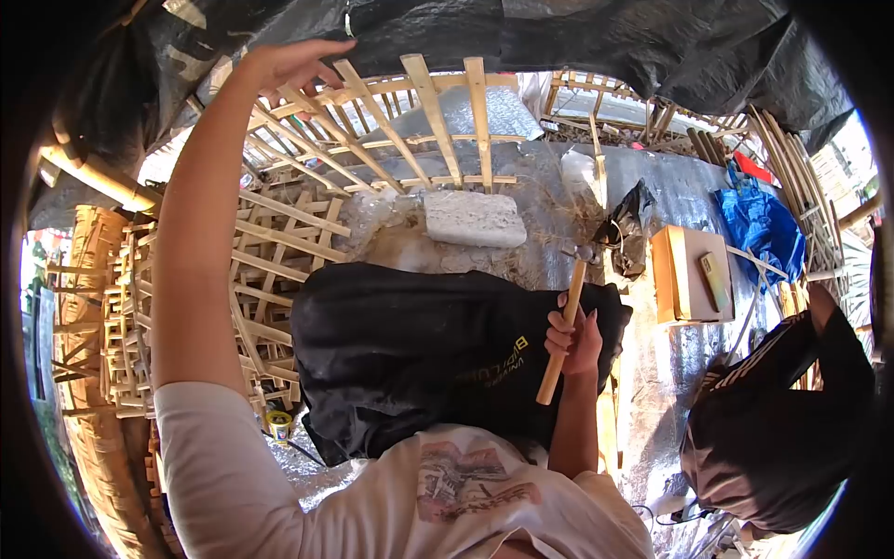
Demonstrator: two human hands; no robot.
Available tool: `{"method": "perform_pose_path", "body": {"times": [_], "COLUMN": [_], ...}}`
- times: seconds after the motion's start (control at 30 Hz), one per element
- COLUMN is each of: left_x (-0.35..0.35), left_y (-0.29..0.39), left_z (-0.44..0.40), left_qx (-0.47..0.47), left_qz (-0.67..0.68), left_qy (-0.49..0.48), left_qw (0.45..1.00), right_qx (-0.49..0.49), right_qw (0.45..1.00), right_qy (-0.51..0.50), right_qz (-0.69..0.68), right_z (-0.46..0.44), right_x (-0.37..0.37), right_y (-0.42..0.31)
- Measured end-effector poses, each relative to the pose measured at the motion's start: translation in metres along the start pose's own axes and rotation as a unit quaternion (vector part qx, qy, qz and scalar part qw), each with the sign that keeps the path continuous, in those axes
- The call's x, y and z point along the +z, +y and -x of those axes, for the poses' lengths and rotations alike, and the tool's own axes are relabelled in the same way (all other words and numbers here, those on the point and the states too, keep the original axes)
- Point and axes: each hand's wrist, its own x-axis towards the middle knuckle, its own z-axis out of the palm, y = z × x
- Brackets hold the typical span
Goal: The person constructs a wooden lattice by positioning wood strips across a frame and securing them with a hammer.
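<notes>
Raised at the upper left, my left hand (296, 71) is at the left end of a slatted wooden frame (445, 121). Its fingers are spread around the top of the slats, with one stretched out to the right; some fingertips are partly hidden behind the wood. My right hand (579, 343) is closed around the wooden handle of a hammer (549, 377), whose metal head (584, 252) points up and away from me. Dark cloth with yellow lettering (400, 345) lies across my lap. Beyond it, a pale rough block (475, 219) rests on the floor near the frame's lower strip.
Lattice panels (279, 247) are stacked at the left beside a thick bamboo post (93, 373). On the right are a cardboard box (675, 279) with a phone (715, 281) on it, a blue plastic bag (764, 224) and another person (782, 419) in dark clothing. Black sheeting (577, 42) hangs overhead.
</notes>
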Motion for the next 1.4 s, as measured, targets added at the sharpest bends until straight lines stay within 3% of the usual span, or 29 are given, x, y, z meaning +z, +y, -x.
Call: {"method": "perform_pose_path", "body": {"times": [0.07,0.1,0.2,0.23,0.5,0.63,0.8,1.0,1.2,1.3,1.4], "left_x": [-0.014,-0.025,-0.038,-0.037,-0.034,-0.048,-0.052,-0.023,-0.028,-0.029,-0.024], "left_y": [-0.017,-0.032,-0.044,-0.043,-0.012,-0.008,0.0,0.002,-0.019,-0.025,-0.032], "left_z": [-0.006,-0.02,-0.025,-0.031,-0.008,-0.019,-0.018,0.003,-0.006,-0.002,0.002], "left_qx": [0.088,0.152,0.254,0.268,0.161,0.178,0.185,0.198,0.294,0.303,0.32], "left_qz": [0.032,0.181,0.183,0.166,-0.026,-0.164,-0.339,-0.241,-0.231,-0.174,-0.153], "left_qy": [0.063,-0.013,-0.093,-0.067,0.063,0.101,0.205,0.447,0.461,0.405,0.406], "left_qw": [0.994,0.972,0.945,0.947,0.985,0.965,0.899,0.839,0.805,0.845,0.842], "right_qx": [0.001,0.001,0.0,-0.001,0.003,0.0,0.004,0.001,-0.002,-0.006,-0.003], "right_qw": [1.0,1.0,1.0,1.0,0.999,0.998,0.998,0.998,0.998,0.997,0.997], "right_qy": [0.0,0.003,0.014,0.017,0.054,0.058,0.067,0.06,0.068,0.081,0.078], "right_qz": [0.001,0.0,-0.005,-0.004,0.007,0.015,0.02,0.014,0.014,0.015,0.013], "right_z": [-0.006,-0.007,-0.012,-0.012,-0.019,-0.019,-0.017,-0.017,-0.018,-0.019,-0.019], "right_x": [0.0,-0.002,-0.008,-0.008,-0.002,-0.001,0.0,-0.004,-0.001,0.002,0.001], "right_y": [-0.006,-0.007,-0.006,-0.007,-0.006,-0.005,-0.006,-0.006,-0.004,-0.003,-0.003]}}
